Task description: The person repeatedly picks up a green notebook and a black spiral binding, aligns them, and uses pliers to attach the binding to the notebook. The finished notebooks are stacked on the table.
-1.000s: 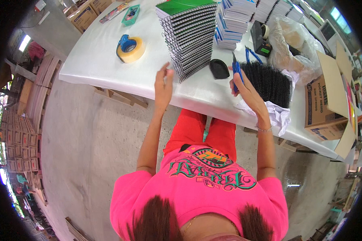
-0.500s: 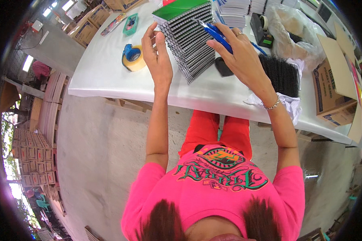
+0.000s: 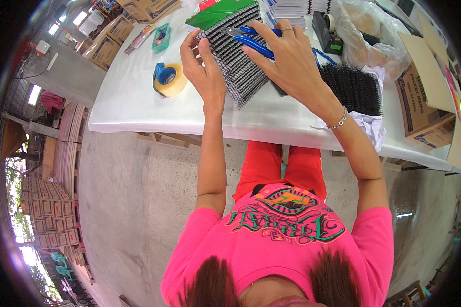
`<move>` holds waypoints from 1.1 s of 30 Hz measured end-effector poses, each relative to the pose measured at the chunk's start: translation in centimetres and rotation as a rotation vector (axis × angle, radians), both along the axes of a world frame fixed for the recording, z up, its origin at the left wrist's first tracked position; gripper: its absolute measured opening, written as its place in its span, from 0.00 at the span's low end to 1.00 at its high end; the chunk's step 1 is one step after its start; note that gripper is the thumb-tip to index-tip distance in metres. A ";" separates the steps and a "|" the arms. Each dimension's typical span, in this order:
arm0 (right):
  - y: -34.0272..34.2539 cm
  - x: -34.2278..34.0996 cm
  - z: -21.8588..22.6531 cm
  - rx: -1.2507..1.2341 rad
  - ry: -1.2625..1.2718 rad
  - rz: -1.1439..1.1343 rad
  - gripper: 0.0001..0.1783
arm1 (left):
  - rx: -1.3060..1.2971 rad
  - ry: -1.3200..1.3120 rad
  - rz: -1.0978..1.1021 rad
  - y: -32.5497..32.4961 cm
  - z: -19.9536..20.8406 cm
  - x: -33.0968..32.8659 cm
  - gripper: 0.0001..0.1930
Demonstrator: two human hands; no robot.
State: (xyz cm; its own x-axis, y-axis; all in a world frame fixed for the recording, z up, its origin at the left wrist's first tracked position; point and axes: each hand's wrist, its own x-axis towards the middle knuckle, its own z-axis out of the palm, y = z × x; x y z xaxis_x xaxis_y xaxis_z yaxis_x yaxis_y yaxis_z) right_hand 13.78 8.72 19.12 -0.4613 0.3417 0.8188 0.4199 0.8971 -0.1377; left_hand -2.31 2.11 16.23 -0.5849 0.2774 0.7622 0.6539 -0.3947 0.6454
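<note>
A tall stack of spiral-bound notebooks (image 3: 241,66) stands on the table, its black wire spines toward me and a green cover (image 3: 217,15) on top. My right hand (image 3: 294,61) grips a pair of blue-handled wire cutters (image 3: 256,46). Their metal jaws lie against the wire spines near the top left of the stack. My left hand (image 3: 206,71) is raised at the stack's left side, thumb and fingers loosely bent and apart, with nothing seen in it. Whether its fingertips touch the notebooks is hard to tell.
Left of the stack lie a tape roll on a blue dispenser (image 3: 169,80) and a green basket (image 3: 161,37). To the right are black spiral wires (image 3: 349,89) on white paper, a black tape dispenser (image 3: 328,33), a clear plastic bag (image 3: 369,30) and an open carton (image 3: 427,107).
My right hand has brought the cutters leftward and down, so the jaws now meet the spines near the left corner. My left hand stays beside the stack. The view has shifted slightly.
</note>
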 end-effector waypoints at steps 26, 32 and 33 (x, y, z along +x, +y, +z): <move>0.5 -1.4 1.4 0.099 -0.050 0.041 0.24 | 0.024 -0.001 -0.005 0.2 0.1 -0.4 0.13; 0.9 -1.7 1.9 0.060 -0.139 0.069 0.21 | 0.024 0.040 0.020 0.2 0.1 -0.4 0.12; 1.1 -1.7 2.0 0.055 -0.167 0.067 0.21 | 0.021 0.025 0.014 0.2 0.1 -0.4 0.12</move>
State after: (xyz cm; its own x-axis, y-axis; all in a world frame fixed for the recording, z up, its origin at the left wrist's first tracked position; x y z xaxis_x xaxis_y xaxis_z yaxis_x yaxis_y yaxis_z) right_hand 12.08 9.78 21.09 -0.6128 0.2629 0.7452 0.3723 0.9279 -0.0213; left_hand -2.70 2.32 16.34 -0.5690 0.2526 0.7825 0.6758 -0.3985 0.6201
